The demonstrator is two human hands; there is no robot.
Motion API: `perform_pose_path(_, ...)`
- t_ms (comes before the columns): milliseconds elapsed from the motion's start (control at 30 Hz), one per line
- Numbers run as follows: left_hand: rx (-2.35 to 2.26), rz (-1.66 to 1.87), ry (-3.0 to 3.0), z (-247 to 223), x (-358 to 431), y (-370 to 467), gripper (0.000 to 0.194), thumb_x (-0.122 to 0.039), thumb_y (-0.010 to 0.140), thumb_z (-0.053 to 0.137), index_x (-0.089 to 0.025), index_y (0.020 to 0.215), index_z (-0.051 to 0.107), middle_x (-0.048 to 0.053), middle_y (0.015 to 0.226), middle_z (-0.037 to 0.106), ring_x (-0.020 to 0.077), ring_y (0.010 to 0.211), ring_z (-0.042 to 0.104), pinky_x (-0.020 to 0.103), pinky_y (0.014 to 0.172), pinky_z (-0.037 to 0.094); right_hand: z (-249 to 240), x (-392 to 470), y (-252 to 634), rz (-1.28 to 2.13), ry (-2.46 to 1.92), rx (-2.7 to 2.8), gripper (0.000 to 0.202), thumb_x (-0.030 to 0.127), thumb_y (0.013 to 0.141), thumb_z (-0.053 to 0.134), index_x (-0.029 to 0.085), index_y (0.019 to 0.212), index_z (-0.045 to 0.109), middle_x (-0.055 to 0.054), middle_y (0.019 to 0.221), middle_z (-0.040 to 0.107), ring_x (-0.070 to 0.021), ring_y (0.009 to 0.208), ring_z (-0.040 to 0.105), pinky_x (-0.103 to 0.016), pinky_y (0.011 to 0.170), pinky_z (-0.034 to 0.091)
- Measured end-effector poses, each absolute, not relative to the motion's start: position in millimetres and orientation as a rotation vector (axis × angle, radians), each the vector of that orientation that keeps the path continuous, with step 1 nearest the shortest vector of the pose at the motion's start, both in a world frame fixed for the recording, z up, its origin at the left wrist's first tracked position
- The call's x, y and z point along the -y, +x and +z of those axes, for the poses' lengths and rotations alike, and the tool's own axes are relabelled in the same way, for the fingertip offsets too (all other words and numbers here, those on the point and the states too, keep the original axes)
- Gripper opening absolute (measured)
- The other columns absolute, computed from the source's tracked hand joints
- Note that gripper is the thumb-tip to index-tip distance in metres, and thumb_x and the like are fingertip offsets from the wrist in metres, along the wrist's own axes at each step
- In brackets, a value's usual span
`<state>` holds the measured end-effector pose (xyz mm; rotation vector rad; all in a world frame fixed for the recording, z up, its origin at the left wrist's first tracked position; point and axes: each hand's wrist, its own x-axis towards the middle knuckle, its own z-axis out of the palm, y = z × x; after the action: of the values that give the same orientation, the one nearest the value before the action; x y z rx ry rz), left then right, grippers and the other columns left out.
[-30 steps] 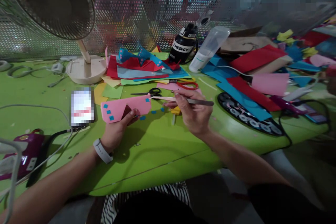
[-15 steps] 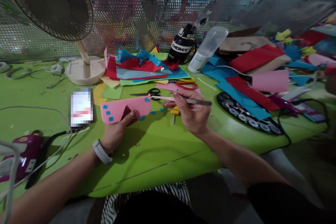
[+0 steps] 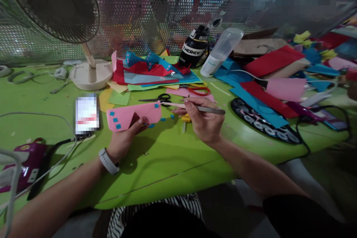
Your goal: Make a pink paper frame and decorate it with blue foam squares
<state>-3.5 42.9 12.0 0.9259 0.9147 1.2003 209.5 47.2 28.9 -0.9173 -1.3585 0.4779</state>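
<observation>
My left hand (image 3: pixel 124 138) grips a folded pink paper piece (image 3: pixel 145 111) from below, thumb on its front. Three small blue squares (image 3: pixel 115 120) sit near the paper's left end, and one blue square (image 3: pixel 156 106) is at its upper right corner. My right hand (image 3: pixel 205 121) is closed round a pair of tweezers (image 3: pixel 211 110), whose tips point left and lie close beside that corner square; contact cannot be made out. Several loose blue bits (image 3: pixel 163 119) lie on the table between my hands. A yellow object (image 3: pixel 186 118) is partly hidden behind my right hand.
Black-handled scissors (image 3: pixel 163 97) lie just behind the pink paper. A phone (image 3: pixel 86 114) and a fan (image 3: pixel 90 74) stand at left. At the back are coloured sheets (image 3: pixel 156 78), a black bottle (image 3: pixel 193 47) and a clear bottle (image 3: pixel 221 52). A black patterned oval (image 3: pixel 262 125) lies at right.
The tweezers' tips have shifted slightly right, away from the blue corner square. My left hand and the pink paper have hardly moved.
</observation>
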Motion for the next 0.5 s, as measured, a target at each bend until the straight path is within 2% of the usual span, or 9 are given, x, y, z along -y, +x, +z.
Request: perform_pose_path(500, -0.914, 1.196, 0.884, 12.0, -43.4, -3.5, 0.021, -0.029, 0.072, 0.079, -0.016, 0.080, 0.065, 0.004, 0.085, 0.067, 0.0163, 0.086, 0.066, 0.034, 0.087, 0.057, 25.4, -46.9, 211.8, 0.459, -0.929, 1.367, 0.006, 0.027, 0.087, 0.063, 0.022, 0.092, 0.064, 0.002, 0.074, 0.072, -0.0164, 0.060, 0.072, -0.026, 0.049, 0.060)
